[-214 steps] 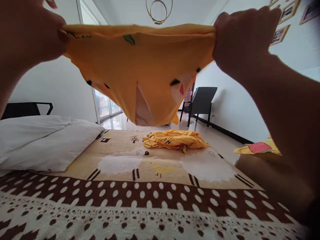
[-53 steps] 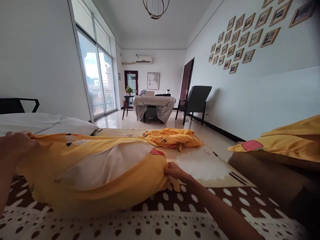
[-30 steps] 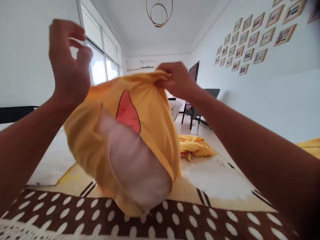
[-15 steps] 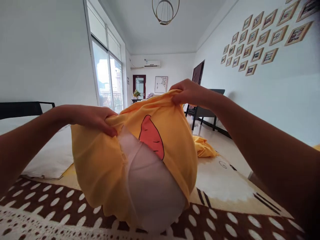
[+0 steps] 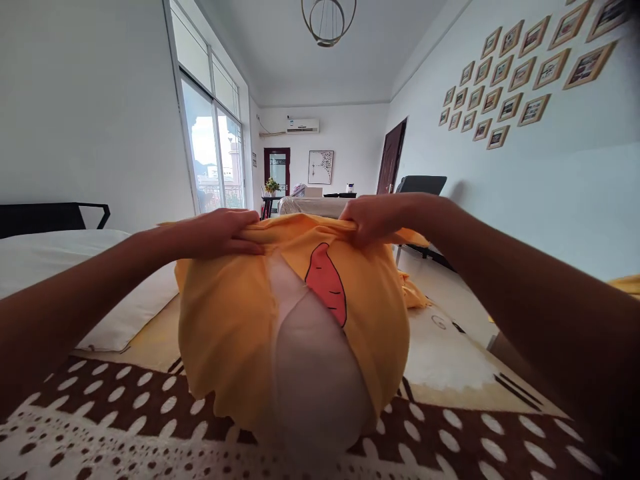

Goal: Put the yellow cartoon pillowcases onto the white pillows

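Yellow pillowcase (image 5: 235, 333) fills the centre of the frame, stretched over a white pillow (image 5: 313, 380) whose bare end bulges out of the open mouth at lower centre. A red carrot-shaped print (image 5: 327, 283) shows on the cloth just right of the opening. The stuffed pillow stands on end on the bed, its lower end on the brown blanket with white dots (image 5: 125, 400).

Left hand (image 5: 220, 232), centre left, lies on the pillowcase's top edge, fingers curled down and closed on a fold of the yellow cloth. Right hand (image 5: 375, 217), just right of centre, pinches the same edge, fingers shut tight around a bunch of it. Both forearms run in from the lower corners.

Behind, a beige blanket panel with a white sheep print (image 5: 440, 347) spreads toward the right, and a crumpled yellow cloth (image 5: 413, 293) peeks out past the pillow. A white pillow (image 5: 60, 267) lies at middle left. Framed pictures (image 5: 510, 87) hang at upper right.
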Action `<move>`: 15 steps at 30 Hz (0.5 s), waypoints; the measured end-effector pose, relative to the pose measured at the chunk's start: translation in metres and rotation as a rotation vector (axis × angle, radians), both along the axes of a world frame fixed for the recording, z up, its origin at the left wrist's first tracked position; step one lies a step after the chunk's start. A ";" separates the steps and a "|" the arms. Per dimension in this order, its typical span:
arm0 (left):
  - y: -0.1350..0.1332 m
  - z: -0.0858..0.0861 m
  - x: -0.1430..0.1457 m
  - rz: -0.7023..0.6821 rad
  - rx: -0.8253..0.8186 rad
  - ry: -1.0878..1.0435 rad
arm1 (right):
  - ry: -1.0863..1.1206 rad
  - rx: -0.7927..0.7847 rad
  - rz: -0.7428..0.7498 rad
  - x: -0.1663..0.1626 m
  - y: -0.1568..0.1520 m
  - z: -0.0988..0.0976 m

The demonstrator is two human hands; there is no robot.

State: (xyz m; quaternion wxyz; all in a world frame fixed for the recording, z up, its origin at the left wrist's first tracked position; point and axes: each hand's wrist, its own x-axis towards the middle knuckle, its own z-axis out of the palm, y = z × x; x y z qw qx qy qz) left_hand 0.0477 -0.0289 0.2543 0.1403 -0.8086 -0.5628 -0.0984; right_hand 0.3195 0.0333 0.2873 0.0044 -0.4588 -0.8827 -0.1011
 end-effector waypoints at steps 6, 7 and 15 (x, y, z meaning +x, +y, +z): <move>-0.013 0.009 -0.034 0.084 -0.498 -0.184 | -0.054 0.003 -0.013 0.026 0.005 -0.004; -0.015 0.010 -0.037 0.075 -0.535 -0.219 | -0.063 0.016 -0.015 0.029 0.008 -0.006; 0.006 -0.048 -0.021 0.096 -0.691 -0.179 | -0.131 -0.130 -0.028 0.014 0.021 -0.125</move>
